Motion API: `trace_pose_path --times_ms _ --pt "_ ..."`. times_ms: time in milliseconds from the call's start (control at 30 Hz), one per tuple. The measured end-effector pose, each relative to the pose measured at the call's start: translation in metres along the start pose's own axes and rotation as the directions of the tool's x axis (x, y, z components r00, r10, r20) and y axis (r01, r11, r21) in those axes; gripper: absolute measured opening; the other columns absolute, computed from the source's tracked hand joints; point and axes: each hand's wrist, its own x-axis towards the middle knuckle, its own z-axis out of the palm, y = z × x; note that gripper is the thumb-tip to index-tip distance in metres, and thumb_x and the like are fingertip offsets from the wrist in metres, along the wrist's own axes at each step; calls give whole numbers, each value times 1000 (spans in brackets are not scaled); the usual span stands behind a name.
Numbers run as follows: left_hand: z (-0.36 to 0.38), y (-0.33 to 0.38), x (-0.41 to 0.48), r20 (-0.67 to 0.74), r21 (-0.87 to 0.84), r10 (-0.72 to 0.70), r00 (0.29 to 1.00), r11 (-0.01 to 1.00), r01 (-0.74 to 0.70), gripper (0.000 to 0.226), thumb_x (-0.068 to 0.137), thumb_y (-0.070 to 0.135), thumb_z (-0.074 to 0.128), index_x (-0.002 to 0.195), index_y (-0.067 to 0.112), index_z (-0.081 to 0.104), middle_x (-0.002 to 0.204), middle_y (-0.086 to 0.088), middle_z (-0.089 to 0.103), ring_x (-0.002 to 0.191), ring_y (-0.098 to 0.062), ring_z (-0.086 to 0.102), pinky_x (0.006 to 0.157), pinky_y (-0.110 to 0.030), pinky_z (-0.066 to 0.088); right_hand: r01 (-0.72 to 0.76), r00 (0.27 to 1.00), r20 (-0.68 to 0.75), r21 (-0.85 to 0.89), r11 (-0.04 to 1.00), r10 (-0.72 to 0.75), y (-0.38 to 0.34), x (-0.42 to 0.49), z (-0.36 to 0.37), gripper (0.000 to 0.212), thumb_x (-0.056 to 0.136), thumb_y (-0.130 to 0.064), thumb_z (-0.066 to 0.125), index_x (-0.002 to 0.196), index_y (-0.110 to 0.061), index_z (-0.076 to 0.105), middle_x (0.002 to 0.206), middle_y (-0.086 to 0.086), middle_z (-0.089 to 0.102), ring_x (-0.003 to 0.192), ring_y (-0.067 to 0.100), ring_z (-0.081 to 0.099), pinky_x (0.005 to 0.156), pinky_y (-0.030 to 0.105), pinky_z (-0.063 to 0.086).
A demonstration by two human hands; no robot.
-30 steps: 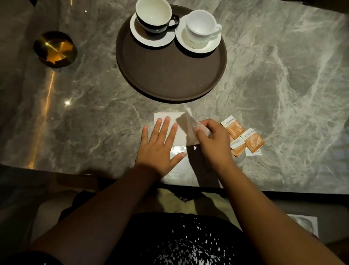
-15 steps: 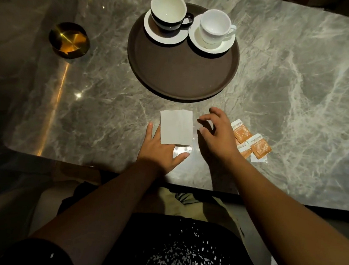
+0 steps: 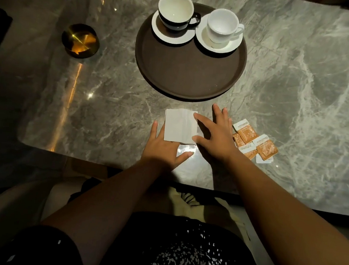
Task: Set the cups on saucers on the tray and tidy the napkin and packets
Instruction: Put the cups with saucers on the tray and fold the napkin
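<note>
Landmark: round brown tray (image 3: 187, 76), sitting on a grey marble table (image 3: 300, 80).

On the far part of the tray stand two cups, each upright on its own saucer, the saucer rims meeting side by side.
- Left: black-banded cup (image 3: 175, 12), white inside, black handle turned right. It sits on a white saucer (image 3: 169, 37).
- Right: white cup (image 3: 221, 24), handle also turned right, on the second saucer (image 3: 219, 49).

Napkin (image 3: 178, 125): off the tray, flat on the table just outside the tray's near rim. It is white and folded into a neat rectangle, with a fold line running down its right part. A lower layer peeks out along the right and near edges.

Left hand (image 3: 163, 150): palm down on the table, on the side of the napkin away from the tray. The fingers are straight and run under the napkin's near edge. The little finger shows to the left of the napkin and the thumb is spread right. It grips nothing.

Right hand (image 3: 215, 136): palm down, fingers straight and spread. The index tip rests on the napkin's right far corner and the thumb tip touches its right edge. The other fingers point toward the tray rim without reaching it. It holds nothing.

Packets (image 3: 253, 141): on the table off the tray's near-right side, just beside the outer edge of the right hand. They are orange speckled sachets with white tear ends, overlapping in a loose cluster, with a pale one underneath. The print is too small to read.

Brass-coloured round dish (image 3: 80, 40): on the table left of the tray, well apart from it.
</note>
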Motion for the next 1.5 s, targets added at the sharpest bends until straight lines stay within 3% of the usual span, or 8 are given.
trace_pose_path --times_ms 167,333,500,633,800,967,1267,1500 --pt "-3 -10 3 110 -48 7 994 999 -2 75 89 76 19 148 35 41 162 -3 30 153 -23 13 121 -47 -13 28 997 69 -119 992 -20 5 4 0 83 83 -64 62 154 -45 24 168 6 -8 151 37 -17 119 56 -5" --pt "-18 -47 -12 152 82 -44 987 996 32 76 94 68 18 158 26 13 168 -4 0 154 -25 -4 122 -54 4 46 993 119 -195 980 -23 7 7 -1 93 81 -68 61 156 -43 12 167 9 -15 150 41 -20 119 60 -4" --pt "-45 -74 -28 133 31 -124 983 992 121 56 102 40 40 155 24 28 165 -3 19 151 -25 19 118 -47 22 38 992 128 -187 982 -14 4 6 1 98 78 -74 59 156 -43 8 166 9 -18 149 40 -22 118 57 -9" --pt "-61 -47 3 43 -129 -205 978 969 209 51 99 31 48 147 14 39 154 -8 40 140 -27 38 113 -48 32 26 995 99 -73 997 -19 2 8 0 82 86 -69 50 154 -50 8 167 10 -14 149 41 -22 117 57 -11" --pt "-52 -5 42 119 -64 -23 993 997 31 58 104 35 36 157 20 18 167 0 11 153 -21 10 120 -50 20 48 993 118 -233 971 -20 1 8 7 77 93 -62 49 154 -51 4 164 14 -22 146 45 -27 116 58 -12" --pt "-34 -3 45 239 13 -12 971 1000 10 61 106 45 26 158 29 1 167 6 -6 154 -27 -9 122 -57 4 65 992 117 -250 966 -36 4 9 8 78 92 -64 48 153 -52 1 164 13 -23 147 45 -25 117 58 -9" --pt "-26 -51 22 207 95 -73 976 994 55 75 93 70 15 157 35 -4 167 -1 -8 153 -32 -7 121 -52 6 59 991 135 -276 959 -22 2 9 5 78 93 -64 47 155 -48 2 164 14 -23 147 45 -25 117 58 -10" --pt "-27 -76 8 177 86 -86 980 994 72 76 92 73 17 156 38 -6 168 2 -6 154 -25 -5 121 -52 9 56 986 166 -320 946 -2 -3 8 1 78 94 -64 45 155 -48 0 164 15 -23 147 47 -23 118 59 -8"
